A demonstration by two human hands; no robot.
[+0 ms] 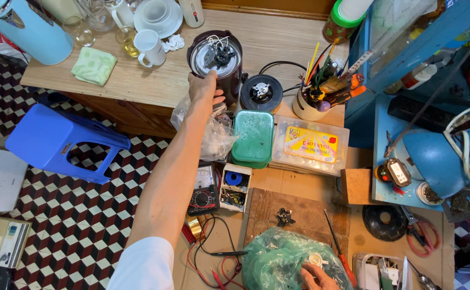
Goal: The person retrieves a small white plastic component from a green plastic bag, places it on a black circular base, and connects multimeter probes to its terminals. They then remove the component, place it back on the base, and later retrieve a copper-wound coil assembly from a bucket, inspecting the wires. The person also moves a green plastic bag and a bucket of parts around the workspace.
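Taking the green-lidded box (253,137) as my landmark: just right of it lies a clear flat plastic case (311,145) bearing a yellow rectangular label (310,144) with red print. Left of it sits a crumpled clear bag (215,137). Below it stands a small open white carton (234,188), and beside that my multimeter's pale dial face (205,177).

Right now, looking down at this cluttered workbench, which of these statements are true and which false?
1. The left hand rests on the dark appliance. True.
2. The right hand holds a screwdriver. False: its fingers are at a small white part on a green bag.
3. The green box has its lid on. True.
4. The blue stool stands on the bench. False: it is on the tiled floor.
5. The multimeter lies beside the forearm. True.
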